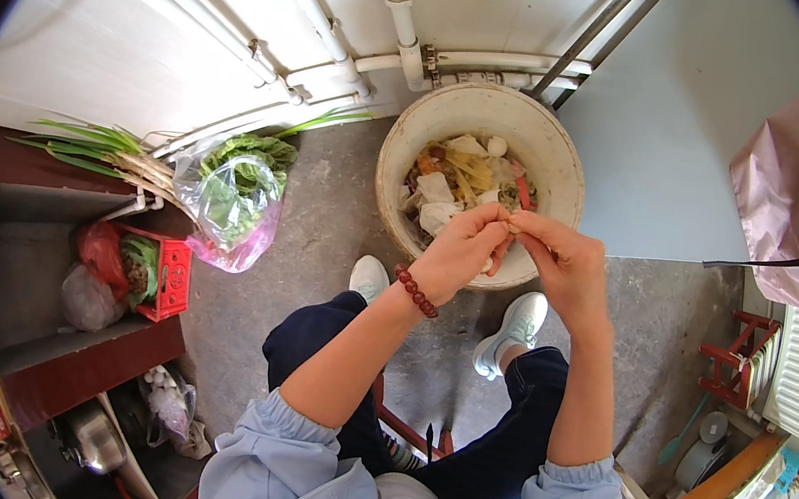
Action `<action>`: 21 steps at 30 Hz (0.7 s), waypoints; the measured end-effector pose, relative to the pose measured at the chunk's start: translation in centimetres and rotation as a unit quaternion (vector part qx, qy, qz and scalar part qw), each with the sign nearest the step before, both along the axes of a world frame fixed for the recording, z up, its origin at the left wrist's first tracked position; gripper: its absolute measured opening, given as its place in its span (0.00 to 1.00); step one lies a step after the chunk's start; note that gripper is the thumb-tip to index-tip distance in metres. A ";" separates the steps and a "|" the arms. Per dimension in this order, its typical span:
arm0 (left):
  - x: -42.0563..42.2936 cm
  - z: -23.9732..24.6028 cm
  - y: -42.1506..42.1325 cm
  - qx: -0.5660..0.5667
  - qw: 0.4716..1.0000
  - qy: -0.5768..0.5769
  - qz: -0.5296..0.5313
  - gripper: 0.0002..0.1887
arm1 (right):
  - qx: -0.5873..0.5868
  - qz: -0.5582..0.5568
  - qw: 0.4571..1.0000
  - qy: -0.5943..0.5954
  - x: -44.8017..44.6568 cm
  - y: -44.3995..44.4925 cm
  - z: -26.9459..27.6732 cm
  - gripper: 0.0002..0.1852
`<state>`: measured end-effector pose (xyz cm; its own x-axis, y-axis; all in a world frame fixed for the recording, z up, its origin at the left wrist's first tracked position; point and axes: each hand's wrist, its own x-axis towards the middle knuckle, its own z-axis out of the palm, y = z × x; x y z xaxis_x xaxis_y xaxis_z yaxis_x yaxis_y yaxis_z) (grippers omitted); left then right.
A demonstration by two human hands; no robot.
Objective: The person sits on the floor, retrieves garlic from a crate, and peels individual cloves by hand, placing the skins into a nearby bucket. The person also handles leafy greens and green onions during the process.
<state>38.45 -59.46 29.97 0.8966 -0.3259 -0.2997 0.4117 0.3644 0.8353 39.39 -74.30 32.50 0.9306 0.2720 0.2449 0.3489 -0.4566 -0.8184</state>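
Observation:
Over the near rim of a round, pale waste bin [398, 136], my left hand [462, 246] and my right hand [558, 251] meet at the fingertips. Pinched between them is a small pale piece [513, 228], too small and covered to name. The curled lower fingers of my left hand also seem to hold something pale, mostly hidden. Inside the bin lie crumpled white paper [436, 188], yellowish scraps [472, 172], a round white item [496, 146] and a red strip [523, 192]. A beaded bracelet [415, 291] circles my left wrist.
Leafy greens in a plastic bag [239, 206] and green onions [106, 152] lie at the left, by a dark red cabinet [88, 371] holding a red plastic basket [172, 279]. White pipes [403, 19] run behind the bin. A grey panel [654, 154] and a small red stool [737, 358] stand at the right.

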 end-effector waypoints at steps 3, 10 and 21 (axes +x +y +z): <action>0.1 0.1 0.1 -0.032 0.999 0.014 0.013 0.07 | 0.008 -0.025 0.997 0.075 -0.1 0.3 0.6 0.09; 0.3 1.3 -0.3 -0.085 0.992 0.086 0.040 0.06 | 0.306 -0.086 0.906 0.279 0.9 -0.4 0.7 0.09; 0.4 0.9 0.1 -0.107 0.984 0.131 0.054 0.08 | 0.315 -0.082 0.879 0.348 1.0 -0.6 0.6 0.10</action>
<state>38.85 -59.40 30.89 0.8311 -0.3131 -0.4597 0.5511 0.5750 0.6047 40.38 -74.86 33.07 0.9284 0.1341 -0.3464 -0.3658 0.1672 -0.9156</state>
